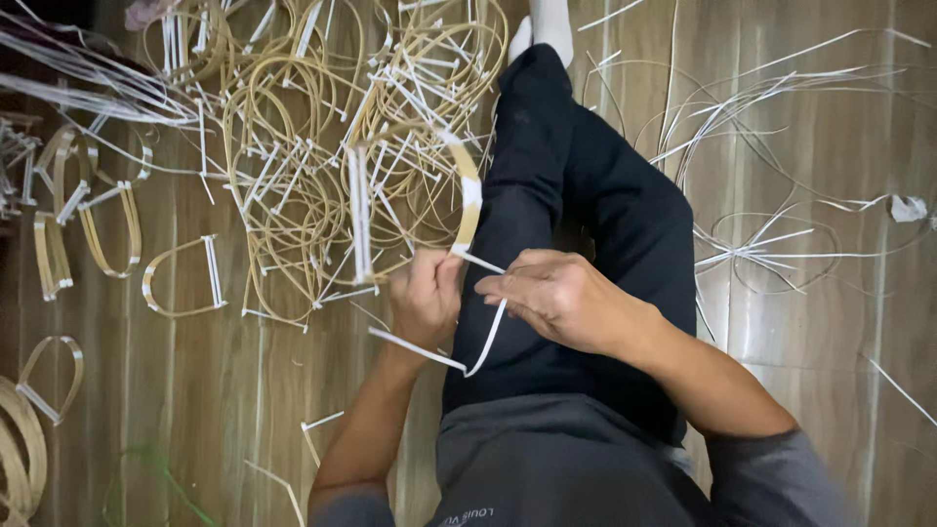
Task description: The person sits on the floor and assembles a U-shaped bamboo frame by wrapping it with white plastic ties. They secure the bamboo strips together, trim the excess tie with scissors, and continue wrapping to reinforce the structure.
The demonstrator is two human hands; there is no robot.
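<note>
My left hand (426,296) grips the lower end of a bent bamboo loop (467,185) that arches up and left, bound in places with white strip. My right hand (547,293) pinches a thin white strip (485,342) beside it; the strip runs from the loop's end, curves down under my hands and pokes out to the lower left. Both hands are over my black trouser leg (576,195), which stretches away toward a white sock (547,24).
A big heap of finished bamboo loops with white bindings (322,127) lies on the wooden floor at upper left. Single loops (181,278) are scattered left. Loose thin white strips (771,244) sprawl across the floor on the right.
</note>
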